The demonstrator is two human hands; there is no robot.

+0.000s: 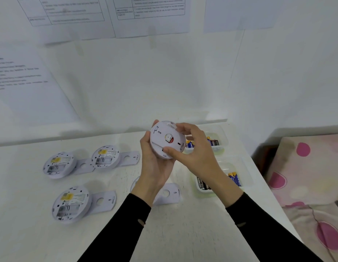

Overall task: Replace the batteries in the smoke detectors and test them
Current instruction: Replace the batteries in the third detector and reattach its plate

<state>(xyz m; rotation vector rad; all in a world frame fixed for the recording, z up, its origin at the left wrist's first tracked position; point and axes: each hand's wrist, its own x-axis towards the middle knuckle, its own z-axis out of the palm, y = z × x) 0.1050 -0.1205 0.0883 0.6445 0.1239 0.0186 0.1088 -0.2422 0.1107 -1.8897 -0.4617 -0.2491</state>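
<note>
Your left hand (155,163) cups a round white smoke detector (165,139) from below and behind, fingers wrapped around its far rim, holding it up above the surface (174,233). Your right hand (194,148) grips the same detector from the right, thumb pressed on its lower edge and fingers curled over the top. The detector's back faces you, with a mounting plate on it and a small red and yellow spot showing through its centre hole.

On the surface to the left lie 3 more detectors, backs up: 2 (59,164) (105,156) in the far row and 1 (71,204) nearer you. A flat white bracket (129,157) lies beside each. Another bracket (168,193) lies under your left wrist.

To the right, partly behind your right hand, sit 2 clear plastic tubs of batteries, 1 far (221,137) and 1 near (240,167). Printed sheets (69,14) hang on the wall. A bed with a pink-spotted cover (306,176) stands right of the surface.
</note>
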